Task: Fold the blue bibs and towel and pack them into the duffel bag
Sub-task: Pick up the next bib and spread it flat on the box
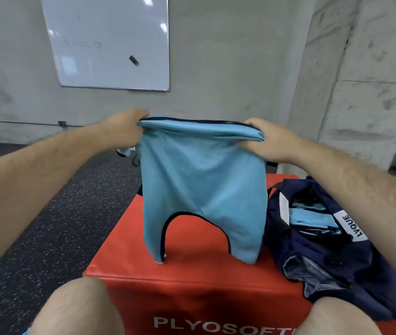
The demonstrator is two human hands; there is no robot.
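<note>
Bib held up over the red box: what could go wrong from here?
1. The bib hangs with its top hem bunched and rolled; laid down like that, the fold may come out crooked.
2. Its lower tips are at the box top, so lowering it could crumple them under.
3. The bag lies at the box's right edge, its opening slack and partly filled with folded blue pieces; pushing more in might shift it off.

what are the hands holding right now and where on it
Both hands hold one blue bib by its top edge: the left hand grips the left corner, the right hand the right corner. It hangs over the red box.
</note>
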